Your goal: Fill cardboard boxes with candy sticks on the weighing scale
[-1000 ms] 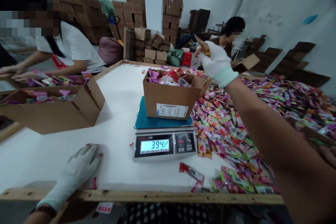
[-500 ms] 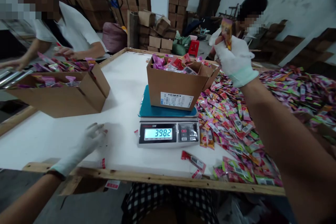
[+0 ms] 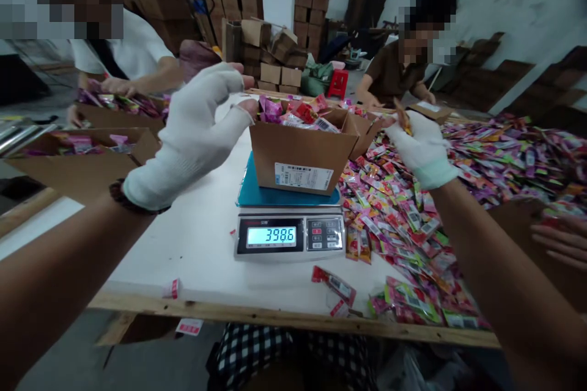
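At the box on the scale, the left hand, fingers parted, reaches its left edge; contact is unclear. Right of the box, the right hand pinches a partly hidden candy packet.

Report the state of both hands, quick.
Left hand: open, fingers curved, at the box.
Right hand: closed on a small packet.

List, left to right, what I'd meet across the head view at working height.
Left carton → left hand → carton on the scale → right hand → co-worker's hand at the right edge.
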### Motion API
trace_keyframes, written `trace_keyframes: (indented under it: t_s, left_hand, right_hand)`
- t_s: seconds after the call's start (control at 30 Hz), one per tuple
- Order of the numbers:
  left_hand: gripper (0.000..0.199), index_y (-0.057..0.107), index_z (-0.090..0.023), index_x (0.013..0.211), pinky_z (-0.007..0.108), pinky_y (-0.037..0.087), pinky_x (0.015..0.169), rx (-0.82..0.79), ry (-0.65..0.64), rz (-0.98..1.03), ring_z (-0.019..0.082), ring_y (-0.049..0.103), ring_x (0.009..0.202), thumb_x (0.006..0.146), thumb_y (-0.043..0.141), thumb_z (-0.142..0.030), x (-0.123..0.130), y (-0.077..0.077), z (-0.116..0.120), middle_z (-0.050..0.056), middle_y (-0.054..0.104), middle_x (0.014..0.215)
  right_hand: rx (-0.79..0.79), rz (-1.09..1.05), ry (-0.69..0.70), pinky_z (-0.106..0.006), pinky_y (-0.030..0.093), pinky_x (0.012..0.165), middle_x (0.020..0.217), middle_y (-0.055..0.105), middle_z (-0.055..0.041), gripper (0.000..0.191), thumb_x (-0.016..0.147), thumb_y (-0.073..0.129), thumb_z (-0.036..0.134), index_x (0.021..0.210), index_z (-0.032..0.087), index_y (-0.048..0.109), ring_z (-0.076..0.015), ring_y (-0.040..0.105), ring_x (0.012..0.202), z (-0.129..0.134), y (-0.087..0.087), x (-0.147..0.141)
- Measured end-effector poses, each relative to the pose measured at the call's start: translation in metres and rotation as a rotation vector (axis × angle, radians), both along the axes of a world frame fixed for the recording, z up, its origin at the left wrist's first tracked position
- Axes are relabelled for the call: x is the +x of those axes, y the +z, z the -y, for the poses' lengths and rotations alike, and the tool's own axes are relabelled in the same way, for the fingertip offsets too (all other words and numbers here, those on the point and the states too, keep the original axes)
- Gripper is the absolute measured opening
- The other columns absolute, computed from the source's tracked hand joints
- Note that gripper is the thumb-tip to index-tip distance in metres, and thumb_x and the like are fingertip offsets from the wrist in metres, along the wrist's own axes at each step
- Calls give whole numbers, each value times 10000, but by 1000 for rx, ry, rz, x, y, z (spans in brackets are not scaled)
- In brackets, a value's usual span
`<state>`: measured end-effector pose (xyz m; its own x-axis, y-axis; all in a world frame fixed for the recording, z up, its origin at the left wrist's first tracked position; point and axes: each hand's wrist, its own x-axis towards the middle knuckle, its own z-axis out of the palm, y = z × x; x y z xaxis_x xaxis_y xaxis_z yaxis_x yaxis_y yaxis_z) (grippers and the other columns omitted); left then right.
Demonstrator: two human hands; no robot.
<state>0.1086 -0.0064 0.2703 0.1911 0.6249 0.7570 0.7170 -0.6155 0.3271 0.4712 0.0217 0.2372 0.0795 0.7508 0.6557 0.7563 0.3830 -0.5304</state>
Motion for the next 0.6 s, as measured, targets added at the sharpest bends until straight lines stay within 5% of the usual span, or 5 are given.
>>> trace_keyframes:
  t_s: [0.13,0.23,0.33,0.47,0.6]
  left_hand:
    - [397,666,-157,1254,343,413,1183,14,-11,34,178,571,1319,964,556,-405,19,3,-2,29,642,1376]
    - [359,694,-206,1221,384,419,1196,42,1,46,206,582,1319,927,609,-393,21,1,-2,28,649,1382]
    - [413,694,-156,1238,448,404,1206,1,36,-6,244,566,1344,922,604,-407,5,-2,5,78,627,1423]
    - [454,682,-130,1250,459,435,1176,-79,89,-27,245,592,1301,931,582,-437,-31,-9,13,83,640,1398]
    - [409,720,-113,1144,407,536,1040,-77,159,-27,213,664,1122,918,595,-430,-42,-10,13,48,713,1197]
  right_hand:
    - [-14,192,72,-369,503,785,748,575,-4,288,832,708,455,905,183,653,-201,584,803,-30,45,-43]
    - [-184,325,204,-404,526,872,865,621,-10,603,676,864,380,1180,132,646,-204,615,856,-52,74,-76]
    - [-130,249,310,-392,537,918,1040,665,-58,738,728,831,347,1371,122,548,-191,631,916,-56,74,-75]
    - [14,-2,210,-388,551,912,1120,689,-99,525,877,643,371,1346,148,569,-209,661,980,-40,7,-13]
    - [-463,219,-130,-426,539,883,1018,723,-109,407,826,669,402,1154,163,694,-273,679,928,-2,-118,54]
